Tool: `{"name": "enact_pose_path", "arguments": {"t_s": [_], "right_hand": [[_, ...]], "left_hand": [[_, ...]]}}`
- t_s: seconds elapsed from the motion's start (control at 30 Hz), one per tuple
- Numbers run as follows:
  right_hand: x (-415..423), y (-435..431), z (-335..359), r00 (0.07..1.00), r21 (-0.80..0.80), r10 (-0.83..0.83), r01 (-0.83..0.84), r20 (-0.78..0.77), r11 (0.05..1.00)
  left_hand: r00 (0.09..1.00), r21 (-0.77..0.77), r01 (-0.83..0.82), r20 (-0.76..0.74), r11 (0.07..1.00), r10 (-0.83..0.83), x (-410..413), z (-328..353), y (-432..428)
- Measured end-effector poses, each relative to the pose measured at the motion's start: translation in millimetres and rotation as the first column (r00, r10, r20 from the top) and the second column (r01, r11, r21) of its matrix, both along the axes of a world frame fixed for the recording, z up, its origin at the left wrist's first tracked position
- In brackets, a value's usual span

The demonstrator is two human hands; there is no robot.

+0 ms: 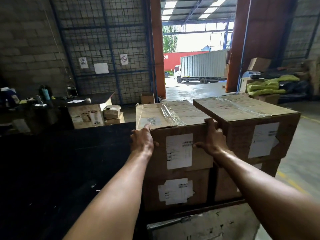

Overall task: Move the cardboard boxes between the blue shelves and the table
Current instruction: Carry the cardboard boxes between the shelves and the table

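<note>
Cardboard box (174, 129), top of the left stack, sits between both hands: left hand (142, 141) grasps its left corner, right hand (212, 139) its right edge. Lifting seems underway; next it needs raising clear of the neighbouring box (251, 122).

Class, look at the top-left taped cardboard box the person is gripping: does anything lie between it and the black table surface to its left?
Nothing visible. Both hands, left and right, grip the top-left taped cardboard box; the adjoining black table surface looks bare.
</note>
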State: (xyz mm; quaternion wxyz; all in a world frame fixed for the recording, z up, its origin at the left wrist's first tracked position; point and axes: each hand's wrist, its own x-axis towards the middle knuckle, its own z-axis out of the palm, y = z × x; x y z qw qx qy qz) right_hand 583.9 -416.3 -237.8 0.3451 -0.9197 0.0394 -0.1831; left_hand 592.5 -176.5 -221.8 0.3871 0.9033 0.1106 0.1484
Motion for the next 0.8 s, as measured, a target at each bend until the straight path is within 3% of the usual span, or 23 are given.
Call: {"name": "enact_pose_path", "arguments": {"t_s": [0.1,0.33,0.47,0.57,0.63,0.8], "right_hand": [[-1.7,2.7,3.9,1.0,-0.015,0.002,-0.002,-0.021,1.0],[-10.8,11.6,14.7,0.996,-0.106,-0.028,0.019,-0.084,0.994],[-24.2,12.9,24.3,0.999,-0.192,-0.038,0.044,0.036,0.98],[-26.6,15.8,39.4,0.987,-0.259,-0.043,0.082,0.156,0.962],[-24.6,21.0,54.4,0.984,-0.277,0.026,0.024,0.178,0.96],[-15.2,51.0,90.7,0.965,-0.341,0.18,-0.108,0.188,0.934]], "left_hand": [[0.997,0.086,-0.051,0.063,0.995,0.046,-1.2,0.7,-0.4],[1.0,0.366,-0.009,-0.006,0.93,0.012,-10.5,10.3,3.7],[0.993,0.544,0.046,-0.12,0.838,0.023,-24.0,30.9,1.9],[0.992,0.582,0.079,0.03,0.81,-0.118,-35.0,51.4,2.6],[0.969,0.625,0.032,0.173,0.78,-0.178,-41.9,67.6,3.8],[0.918,0.679,-0.145,0.365,0.72,-0.159,-58.8,108.2,19.6]]}}
